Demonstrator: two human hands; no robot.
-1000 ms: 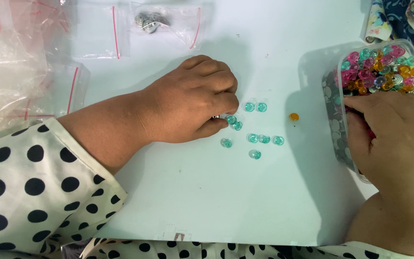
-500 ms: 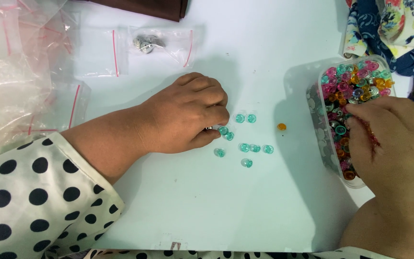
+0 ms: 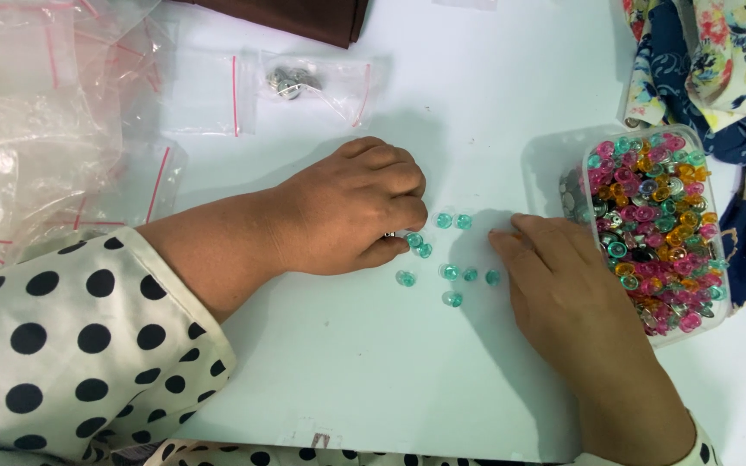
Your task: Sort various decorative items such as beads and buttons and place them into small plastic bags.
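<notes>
- Head view: sorting teal beads [image 3: 449, 272] out onto white table [image 3: 347, 362], between both hands.
- Left hand [image 3: 351, 211] curled, fingertips pressed together at nearest bead.
- Right hand [image 3: 563, 289] flat, fingers loosely spread, just beside bead tub [image 3: 660, 226].
- Next, by judgement: careful single-bead pinch.

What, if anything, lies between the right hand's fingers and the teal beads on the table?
Nothing visible does. The right hand lies flat on the white table, fingertips just right of the teal beads, with only bare tabletop between them. The left hand rests on the cluster's other side.
</notes>
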